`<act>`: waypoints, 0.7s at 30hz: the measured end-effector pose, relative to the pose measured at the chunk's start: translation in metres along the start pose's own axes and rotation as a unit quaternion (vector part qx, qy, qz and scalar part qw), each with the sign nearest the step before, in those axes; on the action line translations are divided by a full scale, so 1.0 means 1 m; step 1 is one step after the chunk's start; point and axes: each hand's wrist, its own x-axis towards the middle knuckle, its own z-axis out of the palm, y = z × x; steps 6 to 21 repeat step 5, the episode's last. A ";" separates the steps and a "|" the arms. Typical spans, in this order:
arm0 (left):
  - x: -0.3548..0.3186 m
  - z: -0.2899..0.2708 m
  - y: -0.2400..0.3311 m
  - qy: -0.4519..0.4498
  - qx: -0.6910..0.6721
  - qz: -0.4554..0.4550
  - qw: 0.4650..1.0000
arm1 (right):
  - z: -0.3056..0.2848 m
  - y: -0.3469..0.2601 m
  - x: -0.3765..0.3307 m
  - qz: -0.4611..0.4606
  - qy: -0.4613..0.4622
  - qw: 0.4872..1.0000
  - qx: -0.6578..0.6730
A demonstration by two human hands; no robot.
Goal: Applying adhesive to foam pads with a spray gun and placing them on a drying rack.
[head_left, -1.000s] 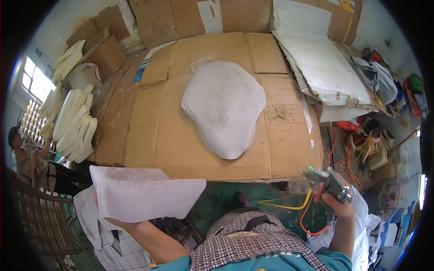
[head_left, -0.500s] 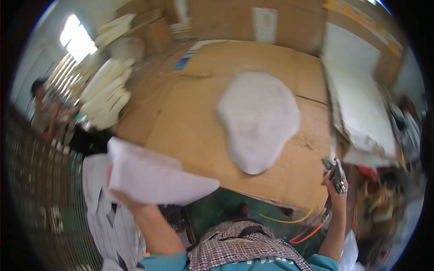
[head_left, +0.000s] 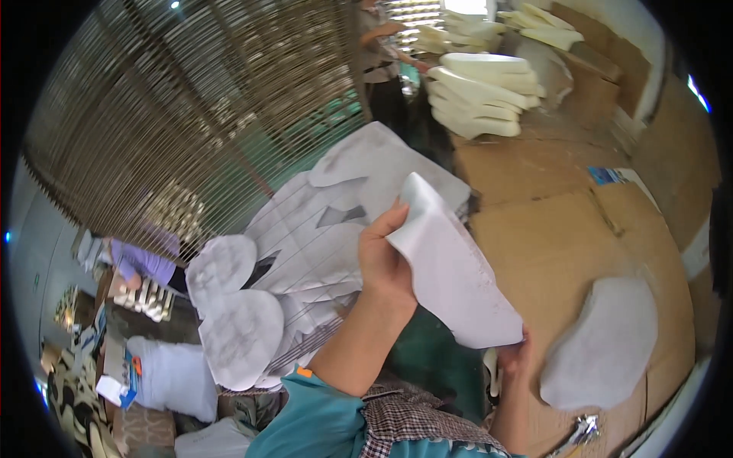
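Between my two hands is a white, sheet-like padded piece (head_left: pixel 454 278), bent along its length. My left hand (head_left: pixel 385 256) grips its upper left edge, the thumb on top. My right hand (head_left: pixel 518 351) has closed on the lower right corner; some of its fingers are hidden behind the piece. A second, rounded pale grey-white piece (head_left: pixel 603 347) lies flat on the cardboard-covered table (head_left: pixel 550 252) to the right. Close to its near end rests a metal spray gun (head_left: pixel 586 429), touched by neither hand.
Several cut white pieces (head_left: pixel 305 229) lie spread on a wire rack on the left. A tall wire grid (head_left: pixel 206 99) stands behind them. Cream foam pieces (head_left: pixel 485 91) are stacked at the far side. One person (head_left: pixel 378 53) stands beyond, another (head_left: pixel 145 263) at far left.
My view has swung left toward the rack. The spray gun has left my right hand and lies on the table. My right hand now also holds the white piece.
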 end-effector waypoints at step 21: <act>-0.005 -0.058 0.109 0.096 0.010 0.171 0.981 | 0.087 -0.014 0.080 0.078 -0.138 0.981 -0.111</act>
